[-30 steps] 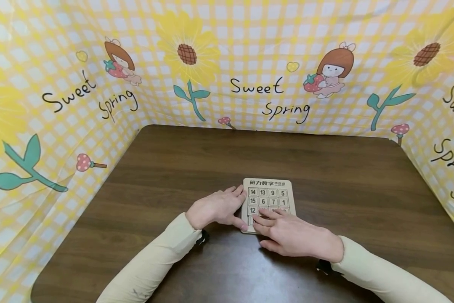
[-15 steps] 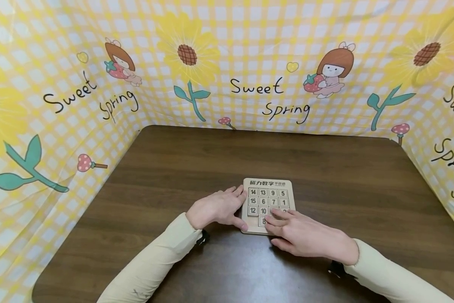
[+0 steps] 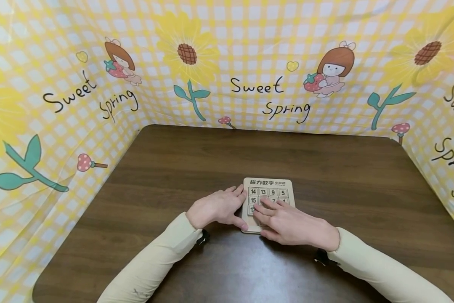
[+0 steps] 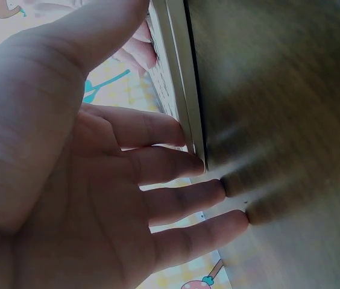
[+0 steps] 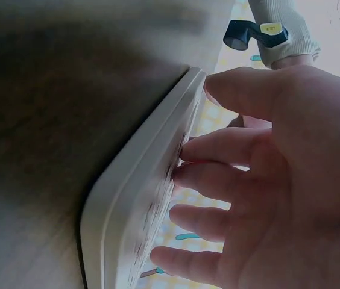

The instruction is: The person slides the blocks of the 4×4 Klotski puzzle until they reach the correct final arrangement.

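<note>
A light wooden sliding number puzzle [image 3: 288, 183] lies flat on the table, black lettering along its top. Its number tiles [image 3: 273, 192] start with 14, 13, 9, 5 in the top row; 15 begins the second row. The lower tiles are mostly covered by my right hand [image 3: 296, 225], and a bare slot [image 3: 251, 223] shows at the bottom left. That hand stretches over the board, its index and middle fingertips touching tiles in the right wrist view. Along the left edge rests my left hand [image 3: 221, 206], fingers extended and thumb at the lower left corner.
The dark wooden table [image 3: 196, 155] extends around the puzzle on every side. A yellow checked cloth [image 3: 227, 50] with flowers and lettering hangs behind and at both sides. A small black device [image 5: 239, 35] sits at the left sleeve's cuff.
My right hand first shifts right, uncovering tiles 10 and 8 half a second ago, then comes back left and up over the middle rows. The left hand and board stay put.
</note>
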A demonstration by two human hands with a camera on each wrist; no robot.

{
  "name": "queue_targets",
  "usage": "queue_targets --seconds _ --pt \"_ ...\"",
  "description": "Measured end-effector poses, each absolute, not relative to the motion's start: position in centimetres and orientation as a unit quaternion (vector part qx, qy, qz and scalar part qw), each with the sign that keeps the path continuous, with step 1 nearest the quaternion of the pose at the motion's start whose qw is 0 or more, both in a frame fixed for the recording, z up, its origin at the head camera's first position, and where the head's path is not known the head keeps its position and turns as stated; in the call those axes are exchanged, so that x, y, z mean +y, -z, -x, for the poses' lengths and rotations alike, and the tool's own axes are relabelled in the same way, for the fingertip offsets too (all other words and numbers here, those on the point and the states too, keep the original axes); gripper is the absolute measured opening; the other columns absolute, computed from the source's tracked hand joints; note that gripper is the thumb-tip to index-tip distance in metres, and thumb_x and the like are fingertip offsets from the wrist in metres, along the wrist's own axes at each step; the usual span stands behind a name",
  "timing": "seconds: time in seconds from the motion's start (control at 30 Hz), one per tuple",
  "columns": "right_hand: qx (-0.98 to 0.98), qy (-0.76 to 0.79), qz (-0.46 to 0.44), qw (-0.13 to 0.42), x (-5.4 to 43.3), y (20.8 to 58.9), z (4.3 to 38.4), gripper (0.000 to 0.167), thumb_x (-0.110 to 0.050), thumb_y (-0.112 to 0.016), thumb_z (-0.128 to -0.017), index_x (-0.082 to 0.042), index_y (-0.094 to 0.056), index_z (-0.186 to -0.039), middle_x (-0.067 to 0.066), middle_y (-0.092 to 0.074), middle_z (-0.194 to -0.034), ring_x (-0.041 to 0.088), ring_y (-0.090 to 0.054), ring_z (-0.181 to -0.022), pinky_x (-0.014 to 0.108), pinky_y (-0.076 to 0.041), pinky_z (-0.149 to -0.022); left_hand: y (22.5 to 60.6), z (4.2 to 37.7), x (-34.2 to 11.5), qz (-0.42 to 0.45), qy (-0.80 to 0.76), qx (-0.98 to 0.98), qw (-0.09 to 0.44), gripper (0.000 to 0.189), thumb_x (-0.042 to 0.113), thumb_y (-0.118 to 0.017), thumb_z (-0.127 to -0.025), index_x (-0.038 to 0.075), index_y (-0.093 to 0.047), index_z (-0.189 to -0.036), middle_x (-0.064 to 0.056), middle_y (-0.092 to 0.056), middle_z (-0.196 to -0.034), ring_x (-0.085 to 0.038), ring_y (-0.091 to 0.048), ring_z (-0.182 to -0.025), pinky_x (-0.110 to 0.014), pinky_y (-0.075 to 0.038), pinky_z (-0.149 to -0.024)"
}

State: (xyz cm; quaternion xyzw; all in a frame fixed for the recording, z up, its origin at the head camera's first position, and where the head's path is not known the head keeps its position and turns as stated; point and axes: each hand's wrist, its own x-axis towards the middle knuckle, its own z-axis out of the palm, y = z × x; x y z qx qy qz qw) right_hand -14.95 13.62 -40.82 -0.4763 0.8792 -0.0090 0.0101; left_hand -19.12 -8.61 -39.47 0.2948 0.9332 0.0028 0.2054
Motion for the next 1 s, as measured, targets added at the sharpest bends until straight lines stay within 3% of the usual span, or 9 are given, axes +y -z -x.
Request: queue_targets --seconds 0.63,1.0 --pt "0.883 0.011 0.469 0.014 13.7 41.3 14.6 0.056 -0.041 -0.058 -0.096 -0.008 -0.052 -0.142 0.013 -0.050 -0.149 0.036 -0.039 -0.142 0.062 -0.042 -0.104 39.4 19.0 -8.6 -0.295 0.001 0.934 0.203 0.103 0.063 -0.067 -0.081 0.007 -0.024 -0.156 -0.013 -0.019 -0.164 -0.032 -0.025 -0.150 -0.048 -0.032 -0.118" --pt "0.877 -0.013 0.480 -0.010 13.7 41.3 12.9 0.056 -0.042 -0.057 -0.096 -0.008 -0.053 -0.141 0.012 -0.050 -0.148 0.034 -0.042 -0.141 0.057 -0.042 -0.107 39.4 19.0 -8.7 -0.298 -0.002 0.933 0.201 0.103 0.063 -0.067 -0.082 0.007 -0.024 -0.156 -0.013 -0.019 -0.164 -0.033 -0.025 -0.150 -0.046 -0.031 -0.119"
